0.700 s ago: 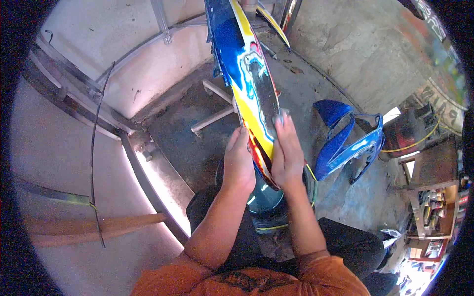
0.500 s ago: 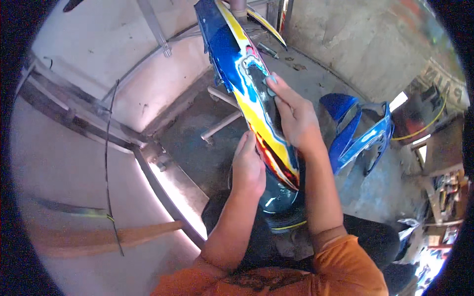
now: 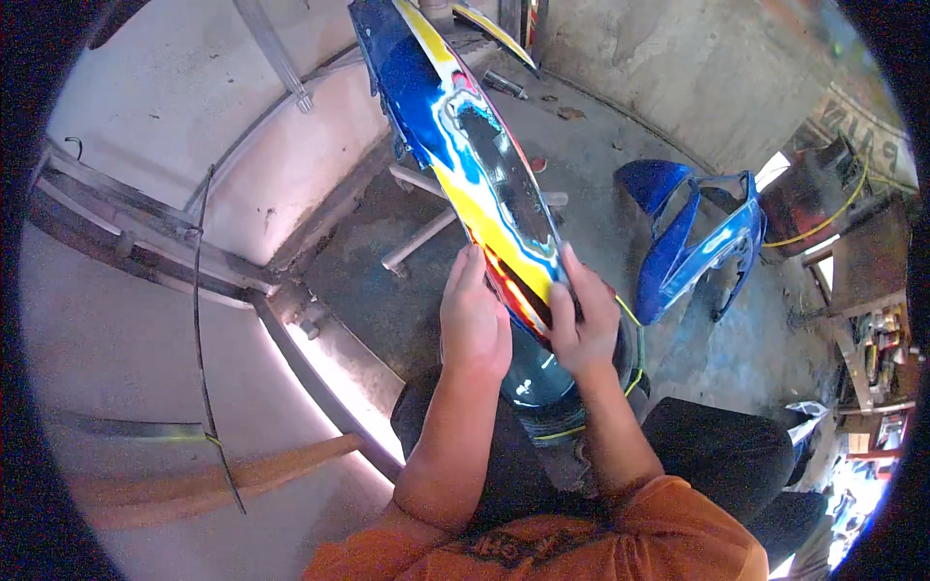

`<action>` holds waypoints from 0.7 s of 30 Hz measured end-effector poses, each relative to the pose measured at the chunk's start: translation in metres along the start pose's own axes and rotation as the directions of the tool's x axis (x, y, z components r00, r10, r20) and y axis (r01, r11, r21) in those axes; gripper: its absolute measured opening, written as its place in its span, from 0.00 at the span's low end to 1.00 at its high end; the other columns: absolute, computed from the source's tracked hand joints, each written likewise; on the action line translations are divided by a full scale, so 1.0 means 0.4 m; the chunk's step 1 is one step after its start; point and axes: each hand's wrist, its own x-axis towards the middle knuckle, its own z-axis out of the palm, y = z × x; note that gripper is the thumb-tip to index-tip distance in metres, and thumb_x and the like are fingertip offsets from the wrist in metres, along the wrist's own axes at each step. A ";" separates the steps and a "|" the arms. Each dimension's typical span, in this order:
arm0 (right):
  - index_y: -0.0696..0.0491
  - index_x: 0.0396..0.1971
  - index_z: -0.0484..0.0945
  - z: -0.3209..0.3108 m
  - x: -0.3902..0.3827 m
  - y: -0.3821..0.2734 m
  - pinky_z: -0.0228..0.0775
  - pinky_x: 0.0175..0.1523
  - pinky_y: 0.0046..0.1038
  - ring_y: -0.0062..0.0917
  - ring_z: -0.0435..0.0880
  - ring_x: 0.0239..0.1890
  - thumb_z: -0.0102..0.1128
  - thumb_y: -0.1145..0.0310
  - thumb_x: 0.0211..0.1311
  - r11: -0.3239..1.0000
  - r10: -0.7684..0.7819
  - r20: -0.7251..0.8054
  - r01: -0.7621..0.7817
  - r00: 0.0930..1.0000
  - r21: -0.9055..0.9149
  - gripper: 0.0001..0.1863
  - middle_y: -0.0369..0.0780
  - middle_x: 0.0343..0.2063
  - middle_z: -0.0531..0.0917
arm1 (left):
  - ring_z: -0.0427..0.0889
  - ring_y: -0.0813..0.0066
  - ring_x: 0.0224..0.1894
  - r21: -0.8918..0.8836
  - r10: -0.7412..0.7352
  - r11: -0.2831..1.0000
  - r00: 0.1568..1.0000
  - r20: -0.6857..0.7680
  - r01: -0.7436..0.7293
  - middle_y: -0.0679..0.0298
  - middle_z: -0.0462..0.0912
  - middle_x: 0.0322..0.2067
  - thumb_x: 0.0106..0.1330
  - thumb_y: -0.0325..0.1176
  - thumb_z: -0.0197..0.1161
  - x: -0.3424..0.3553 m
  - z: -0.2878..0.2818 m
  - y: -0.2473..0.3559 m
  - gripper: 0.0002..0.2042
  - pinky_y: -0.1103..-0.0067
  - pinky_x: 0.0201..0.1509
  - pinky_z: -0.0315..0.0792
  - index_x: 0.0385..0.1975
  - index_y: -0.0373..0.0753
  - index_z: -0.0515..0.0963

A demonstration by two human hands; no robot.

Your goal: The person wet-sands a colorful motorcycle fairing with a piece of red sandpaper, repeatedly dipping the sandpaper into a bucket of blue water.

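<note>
A long, glossy motorcycle body panel (image 3: pixel 504 228) slants up and away in front of me. It is blue, white, yellow and red, with a worn black patch ringed by pale bands along its middle. My left hand (image 3: pixel 475 315) holds the left edge near the lower end, its fingers partly hidden underneath. Across from it, my right hand (image 3: pixel 583 324) grips the lower right edge, thumb over the painted face and forefinger along the rim. Whether anything small lies under the right fingers, I cannot tell. Beneath the panel's lower end, between my legs, sits a dark, shiny round container (image 3: pixel 528 387).
A blue fairing piece (image 3: pixel 693 247) lies on the concrete floor to the right. Beyond the panel are a grey cylinder (image 3: pixel 506 85) and a striped strip (image 3: pixel 499 37). Metal bars (image 3: pixel 421 237) lie under the panel. A wooden bar (image 3: pixel 232 474) juts in at left.
My right hand has slid from the dark patch down to the panel's lower right edge. The panel has shifted slightly left, with my left hand still on its edge.
</note>
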 end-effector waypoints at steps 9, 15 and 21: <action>0.58 0.49 0.85 0.012 0.052 0.009 0.73 0.63 0.34 0.37 0.85 0.55 0.61 0.76 0.65 0.968 0.063 0.075 -0.079 0.995 0.239 0.14 0.48 0.49 0.87 | 0.77 0.67 0.61 0.031 -0.011 0.999 0.999 0.033 0.010 0.59 0.80 0.58 0.81 0.40 0.47 0.003 -0.017 0.012 0.18 0.67 0.69 0.66 0.61 0.36 0.72; 0.58 0.43 0.87 -0.016 -0.065 0.059 0.75 0.59 0.30 0.32 0.88 0.49 0.64 0.77 0.62 0.838 0.342 0.068 -0.337 0.937 0.429 0.10 0.46 0.43 0.89 | 0.77 0.65 0.61 0.023 -0.004 1.000 1.000 0.012 0.004 0.58 0.79 0.59 0.80 0.38 0.49 0.003 -0.007 0.005 0.17 0.66 0.70 0.65 0.60 0.36 0.73; 0.55 0.42 0.88 -0.006 0.032 0.046 0.74 0.60 0.32 0.36 0.86 0.52 0.65 0.77 0.60 0.878 0.204 0.063 -0.211 0.977 0.430 0.11 0.47 0.46 0.87 | 0.75 0.68 0.62 0.027 -0.029 0.999 0.998 0.052 0.027 0.59 0.77 0.59 0.81 0.38 0.48 -0.002 0.000 0.007 0.18 0.69 0.70 0.64 0.61 0.35 0.70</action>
